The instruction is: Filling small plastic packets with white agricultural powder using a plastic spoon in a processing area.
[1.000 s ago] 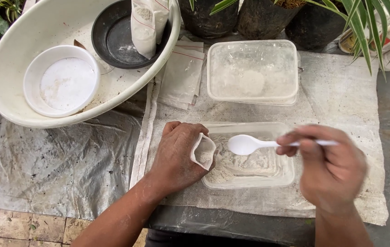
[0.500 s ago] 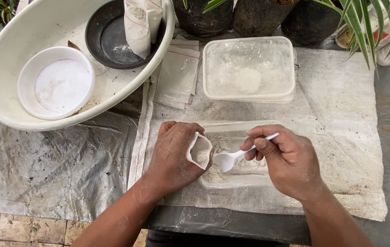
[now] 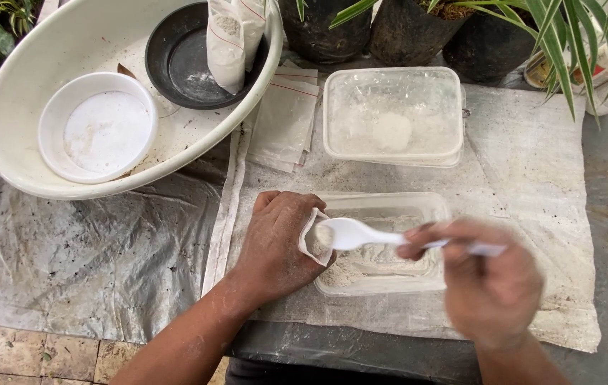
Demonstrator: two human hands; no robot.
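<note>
My left hand (image 3: 275, 242) holds a small white pouch (image 3: 313, 239) with its mouth open, at the left edge of a clear plastic tray (image 3: 429, 203) of pale powder. My right hand (image 3: 486, 285), blurred, grips the handle of a white plastic spoon (image 3: 350, 233). The spoon's bowl sits at the mouth of the pouch, over the tray.
A second clear tray (image 3: 393, 117) with white powder stands behind. A stack of flat pouches (image 3: 282, 121) lies beside a large white basin (image 3: 26, 178) holding a white bowl (image 3: 97, 128), a black dish (image 3: 183, 64) and filled pouches (image 3: 229, 39). Potted plants (image 3: 404, 32) line the back.
The spoon dipped into the tray's powder half a second ago and has now risen and swung left to the pouch mouth. My right hand shifted right. The left hand stayed put.
</note>
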